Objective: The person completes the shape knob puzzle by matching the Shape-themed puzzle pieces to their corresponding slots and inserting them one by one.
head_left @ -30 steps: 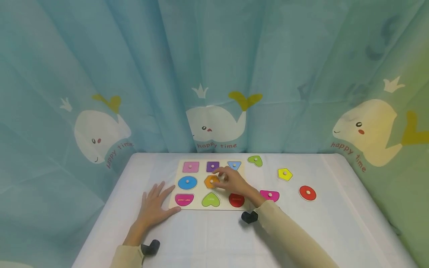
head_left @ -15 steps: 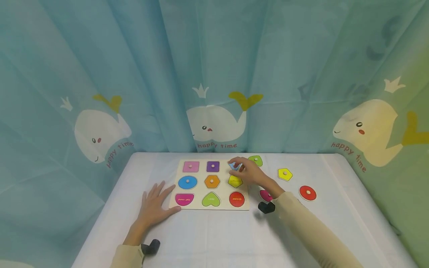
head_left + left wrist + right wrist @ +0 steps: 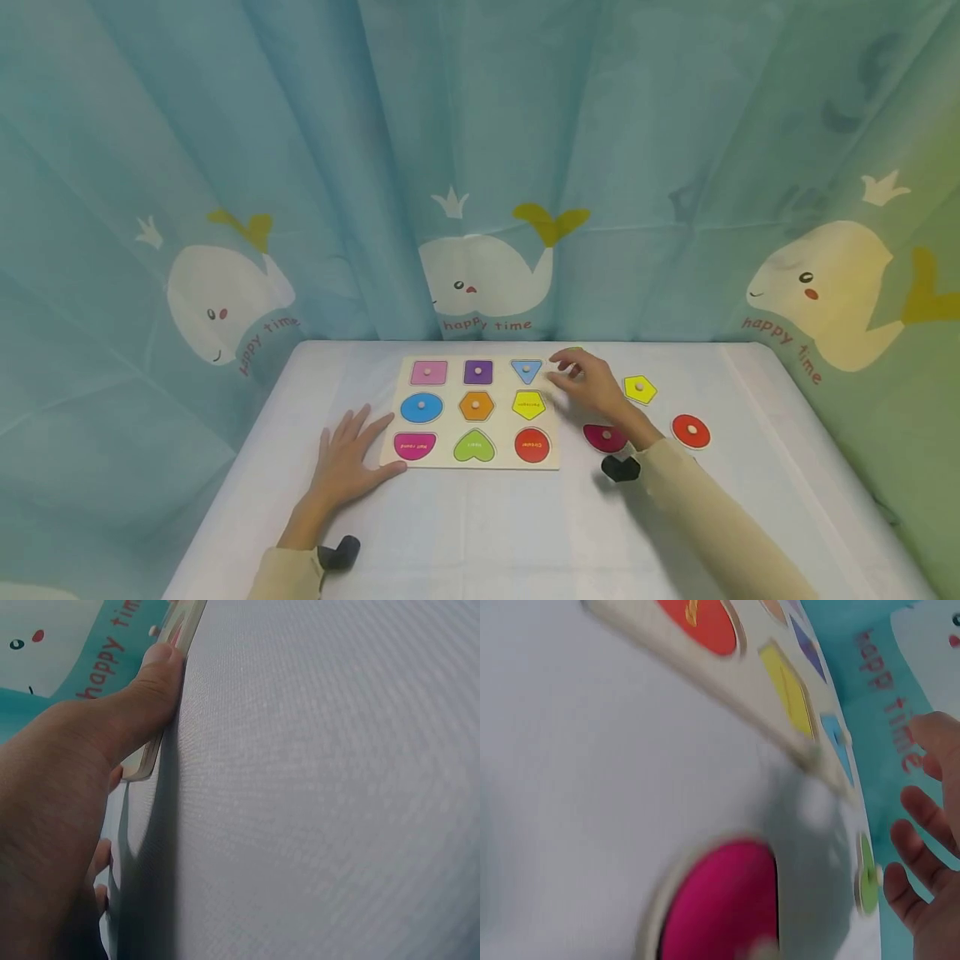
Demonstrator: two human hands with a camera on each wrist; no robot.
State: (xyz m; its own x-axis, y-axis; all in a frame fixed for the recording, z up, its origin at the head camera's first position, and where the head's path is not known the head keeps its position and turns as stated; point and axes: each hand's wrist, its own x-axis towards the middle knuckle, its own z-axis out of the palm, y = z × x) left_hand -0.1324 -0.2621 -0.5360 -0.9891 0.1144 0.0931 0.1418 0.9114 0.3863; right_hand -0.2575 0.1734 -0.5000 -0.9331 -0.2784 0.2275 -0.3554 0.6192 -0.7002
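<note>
Beige cloth ended at the wrist of the right hand (image 3: 588, 383), whose grip was loosely parted, thumb away from gently curved fingers, with hold of nothing. Just beyond it we saw the green heart piece (image 3: 868, 877) lying on the bench (image 3: 495, 525), flat, pale-rimmed and topped by a small knob. Nearby lay a smooth magenta half-round piece (image 3: 603, 437), a yellow pentagon piece (image 3: 640, 389) and a red disc (image 3: 691, 431). To their left we found the pale, flat board (image 3: 502, 425), with five knobbed shapes seated in it and four lettered, coloured hollows. Finely woven white cloth covered the bench, and a teal curtain (image 3: 645, 167) printed with whales hung behind.

Half a second earlier, the right hand had been over the board's blue triangle (image 3: 527, 371); now it had passed the board's right edge and nearly hid the heart from the head view. The left hand (image 3: 345, 462) had kept its place.

We saw the right forearm slant in from the lower right. The left grip was spread wide, holding nothing, its thumb touching the board's near edge.
</note>
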